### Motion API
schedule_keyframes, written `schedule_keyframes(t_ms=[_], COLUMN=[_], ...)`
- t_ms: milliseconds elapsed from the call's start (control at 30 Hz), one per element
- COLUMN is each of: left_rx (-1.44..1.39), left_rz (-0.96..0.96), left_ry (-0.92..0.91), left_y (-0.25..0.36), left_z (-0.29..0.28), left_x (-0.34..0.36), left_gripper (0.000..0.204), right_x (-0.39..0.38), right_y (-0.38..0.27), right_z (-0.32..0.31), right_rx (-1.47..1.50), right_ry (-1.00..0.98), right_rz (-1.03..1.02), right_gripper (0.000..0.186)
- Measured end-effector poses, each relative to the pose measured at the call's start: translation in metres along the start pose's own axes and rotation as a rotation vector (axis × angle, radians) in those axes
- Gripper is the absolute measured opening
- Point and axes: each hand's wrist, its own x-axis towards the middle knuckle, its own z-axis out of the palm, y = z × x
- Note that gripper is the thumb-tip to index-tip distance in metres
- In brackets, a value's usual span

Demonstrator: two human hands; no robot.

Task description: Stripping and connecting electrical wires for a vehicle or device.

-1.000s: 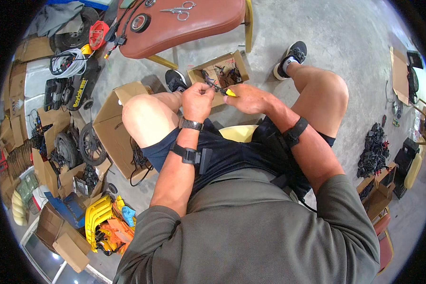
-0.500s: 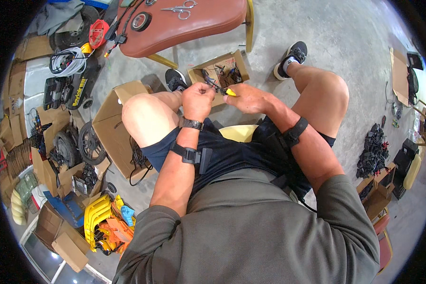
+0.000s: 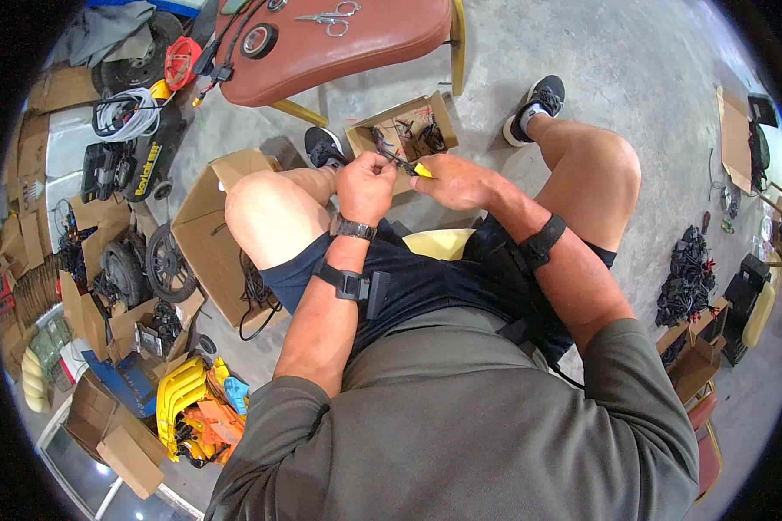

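In front of my lap, both hands work close together above a small cardboard box [image 3: 367, 122]. My right hand [image 3: 456, 182] is wrapped around yellow-handled pliers [image 3: 422, 170], whose dark jaws reach toward my left fingers. My left hand [image 3: 365, 184] is closed in a pinch beside the jaws, seemingly on a thin dark wire; my fingers hide most of it. Several wire pieces [image 3: 426, 135] with coloured bits lie in the small box, just beyond my hands.
Scissors [image 3: 334, 17] and a black tape roll [image 3: 259, 40] lie on a red-brown padded chair [image 3: 356, 52] ahead. A larger cardboard box [image 3: 208, 230] with cables stands by my left knee. Wheels, boxes and yellow-orange parts [image 3: 182, 391] crowd the left; a black cable heap [image 3: 686, 278] lies right.
Both hands stay nearly in place. The pliers' jaws and my left fingers have shifted slightly, and the dark wires that showed above my left fingers are less visible.
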Motion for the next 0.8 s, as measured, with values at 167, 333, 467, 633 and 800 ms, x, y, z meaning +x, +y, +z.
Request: schedule_keyframes(t_ms=[167,333,467,633,800], left_rx=[0.04,0.12,0.135,0.176,0.151], left_rz=[0.077,0.163,0.184,0.223,0.25], left_ry=[0.029,0.059,0.067,0.068,0.079], left_y=[0.0,-0.003,-0.004,-0.003,-0.001], left_z=[0.0,0.001,0.002,0.002,0.001], left_x=[-0.001,0.0,0.0,0.0,-0.001], left_gripper=[0.011,0.009,0.007,0.006,0.006], right_x=[-0.002,-0.002,-0.003,-0.006,-0.005], right_y=[-0.003,-0.003,-0.002,-0.006,-0.002], right_z=[0.002,0.005,0.007,0.007,0.011], right_rx=[-0.02,-0.072,-0.053,-0.092,-0.073], right_ry=[0.024,0.047,0.077,0.109,0.121], right_rz=[0.005,0.004,-0.002,0.03,0.005], right_gripper=[0.042,0.04,0.04,0.038,0.038])
